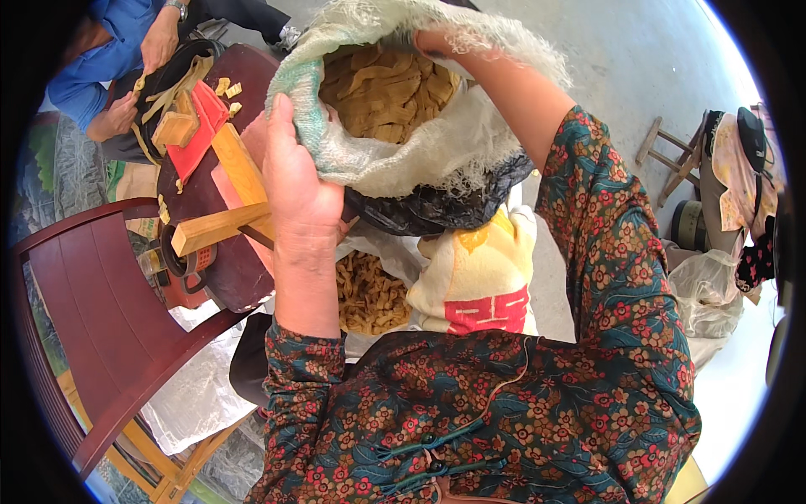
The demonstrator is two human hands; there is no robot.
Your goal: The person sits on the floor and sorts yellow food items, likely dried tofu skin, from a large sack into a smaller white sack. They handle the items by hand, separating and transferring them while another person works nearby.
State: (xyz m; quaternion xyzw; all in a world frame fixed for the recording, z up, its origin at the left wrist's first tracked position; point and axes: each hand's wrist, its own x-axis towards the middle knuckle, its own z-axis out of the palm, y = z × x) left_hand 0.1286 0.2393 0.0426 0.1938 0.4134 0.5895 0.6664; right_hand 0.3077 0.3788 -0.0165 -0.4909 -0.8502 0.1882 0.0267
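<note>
A white woven plastic sack [403,167] with a frayed rim and a green patch stands before me, its mouth wide. Inside lie flat brown strips [390,91], perhaps dried. My left hand [296,167] grips the near left side of the rim, thumb up along the outside. Across the mouth reaches my right arm; my right hand [431,43] is at the far rim, mostly hidden under the frayed fold. Black plastic [434,205] wraps the sack below the rim. Nearer me, a plastic bag holds small brown pieces [371,293].
A cream cloth with red pattern [488,277] lies beside that bag. At left, a dark red table [236,286] bears a wooden frame [242,167] and a mug [198,258], near a chair [107,315]. A person in blue [119,63] handles a strip. A wooden stool [674,154] stands right.
</note>
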